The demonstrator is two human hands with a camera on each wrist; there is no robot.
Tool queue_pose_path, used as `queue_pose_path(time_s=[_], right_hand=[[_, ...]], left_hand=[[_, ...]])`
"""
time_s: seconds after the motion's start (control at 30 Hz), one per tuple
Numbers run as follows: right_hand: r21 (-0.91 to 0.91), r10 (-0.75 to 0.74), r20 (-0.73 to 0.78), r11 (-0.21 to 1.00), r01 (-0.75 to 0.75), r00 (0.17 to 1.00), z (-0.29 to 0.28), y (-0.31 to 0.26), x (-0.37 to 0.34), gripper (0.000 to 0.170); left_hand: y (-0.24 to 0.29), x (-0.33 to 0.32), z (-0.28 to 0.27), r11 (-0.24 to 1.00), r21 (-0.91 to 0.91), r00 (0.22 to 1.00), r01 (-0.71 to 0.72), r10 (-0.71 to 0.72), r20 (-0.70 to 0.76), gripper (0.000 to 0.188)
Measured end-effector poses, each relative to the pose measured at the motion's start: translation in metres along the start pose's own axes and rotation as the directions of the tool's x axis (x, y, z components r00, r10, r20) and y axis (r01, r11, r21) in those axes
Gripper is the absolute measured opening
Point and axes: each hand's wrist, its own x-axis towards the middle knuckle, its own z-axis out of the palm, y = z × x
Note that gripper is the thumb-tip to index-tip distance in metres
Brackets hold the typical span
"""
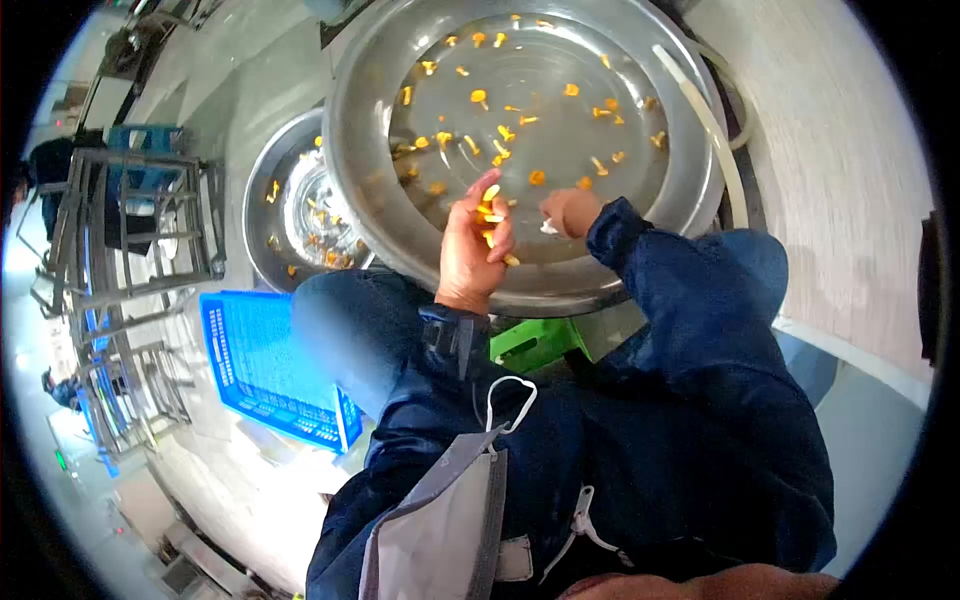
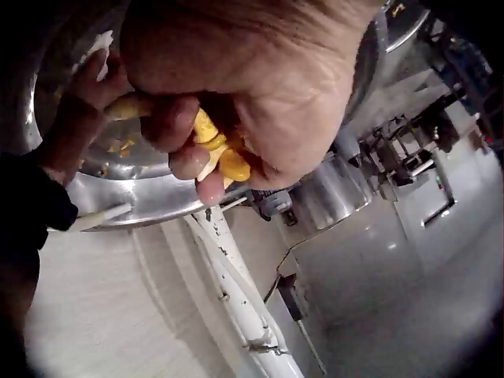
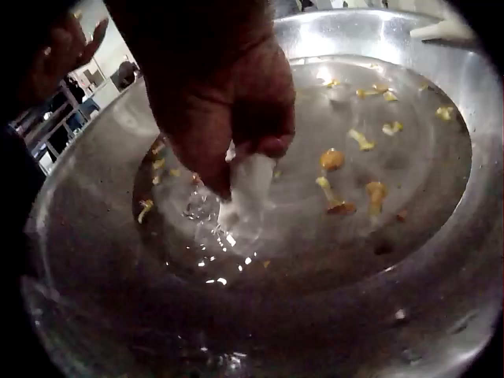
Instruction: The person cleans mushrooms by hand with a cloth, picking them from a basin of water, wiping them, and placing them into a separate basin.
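Observation:
A large metal basin (image 1: pixel 362 150) of water has several small orange-yellow mushrooms (image 1: pixel 479 97) scattered through it. Over its near side, my left hand (image 1: pixel 470 250) holds several yellow mushrooms (image 2: pixel 233 164) in its curled fingers. Close by on the right, my right hand (image 1: pixel 574 212) pinches a soft white piece like wet cloth or tissue (image 3: pixel 252 185) between thumb and fingers. In the right wrist view this white piece hangs down to the water, with ripples and bright glints around it. Loose mushrooms (image 3: pixel 332 160) lie beyond that hand.
A smaller metal basin (image 1: pixel 258 235) with mushroom pieces stands at the left. A blue plastic crate (image 1: pixel 270 360) lies left of my legs, and something green (image 1: pixel 540 343) sits below the big basin. A pale hose (image 1: pixel 708 125) hangs over the right rim. Metal racks (image 1: pixel 150 220) stand farther left.

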Motion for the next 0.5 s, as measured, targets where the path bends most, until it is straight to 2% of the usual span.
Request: queue_pose_path(time_s=[0.03,0.07,0.1,0.17,0.2,0.27,0.3,0.33,0.37,0.43,0.47,0.5], right_hand=[[-0.021,-0.019,-0.116,1.000,0.016,0.993,0.015,0.003,0.008,0.014],[-0.058,0.055,-0.096,0.996,-0.060,0.994,0.025,-0.002,0.011,0.024],[-0.094,0.015,0.088,0.996,-0.007,0.996,0.040,0.009,0.016,0.027],[-0.131,-0.029,0.426,0.987,0.094,0.904,0.069,0.039,0.024,0.032],[-0.101,-0.005,0.559,0.992,0.074,0.829,0.027,0.011,0.021,0.036],[0.173,-0.080,0.291,0.984,0.030,0.953,-0.009,0.006,0.006,0.040],[0.301,-0.079,0.142,0.953,0.033,0.987,-0.029,0.005,-0.006,0.043],[0.333,-0.028,0.025,0.943,0.019,0.999,-0.066,-0.015,-0.019,0.041],[0.502,0.031,-0.160,0.863,0.055,0.987,-0.084,-0.032,-0.032,0.038],[0.611,0.191,-0.189,0.791,-0.037,0.963,-0.125,-0.072,-0.064,0.035],[0.578,0.153,-0.268,0.816,0.031,0.951,-0.125,-0.082,-0.072,0.035],[0.540,0.114,-0.344,0.836,0.097,0.932,-0.124,-0.091,-0.081,0.035]], left_hand=[[0.002,0.000,-0.004,1.000,0.015,0.998,-0.021,0.020,0.058,0.049],[0.005,0.001,-0.004,0.999,0.018,0.998,-0.039,0.038,0.051,0.048],[0.008,0.000,-0.003,0.998,0.021,0.997,-0.056,0.055,0.044,0.047],[0.012,0.000,-0.006,0.994,0.072,0.996,-0.081,0.085,-0.040,0.046],[0.013,-0.001,-0.010,0.992,0.100,0.993,-0.080,0.088,-0.081,0.045],[0.011,0.000,-0.013,0.957,0.260,0.981,-0.126,0.160,-0.111,0.043],[0.007,0.001,-0.014,0.932,0.332,0.974,-0.145,0.193,-0.119,0.042],[0.003,0.003,-0.014,0.914,0.394,0.971,-0.095,0.172,-0.165,0.037],[-0.002,0.004,-0.015,0.866,0.493,0.970,-0.083,0.184,-0.161,0.036],[-0.016,0.006,-0.017,0.729,0.682,0.968,-0.058,0.208,-0.140,0.033],[-0.030,0.016,-0.029,0.610,0.783,0.960,-0.122,0.273,-0.063,0.027],[-0.032,0.012,-0.019,0.633,0.768,0.980,-0.098,0.196,-0.036,0.025]])
